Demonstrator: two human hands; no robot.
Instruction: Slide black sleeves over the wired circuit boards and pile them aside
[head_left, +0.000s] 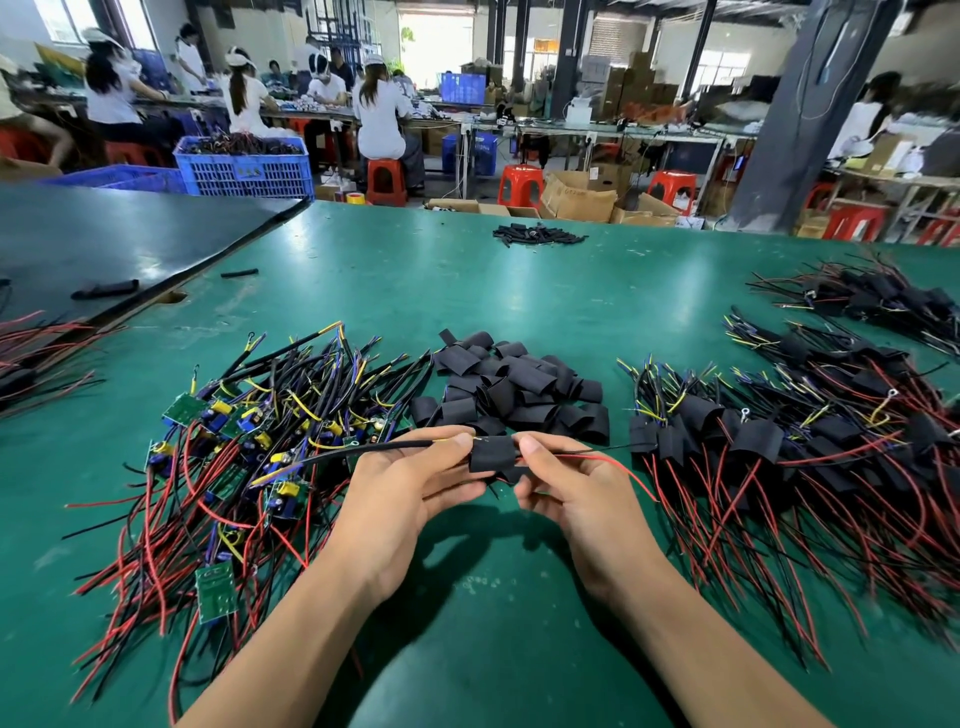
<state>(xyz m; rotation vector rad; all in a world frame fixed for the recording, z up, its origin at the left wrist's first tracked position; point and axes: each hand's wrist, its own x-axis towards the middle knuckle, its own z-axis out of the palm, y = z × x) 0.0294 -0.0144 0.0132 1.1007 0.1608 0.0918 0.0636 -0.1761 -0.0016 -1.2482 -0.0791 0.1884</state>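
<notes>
Now we pinch the sleeve (491, 453) with left hand (410, 483) and right hand (566, 483) (board hidden inside), steadying it over the bench (467, 291).

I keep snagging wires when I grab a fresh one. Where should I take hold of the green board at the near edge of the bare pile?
Pinch the green board by its two long edges, coming from above: it lies flat, atop the wires.

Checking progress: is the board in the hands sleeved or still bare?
Sleeved: the black sleeve covers it, no green showing, wires leaving both ends, held between left hand and right hand.
</notes>
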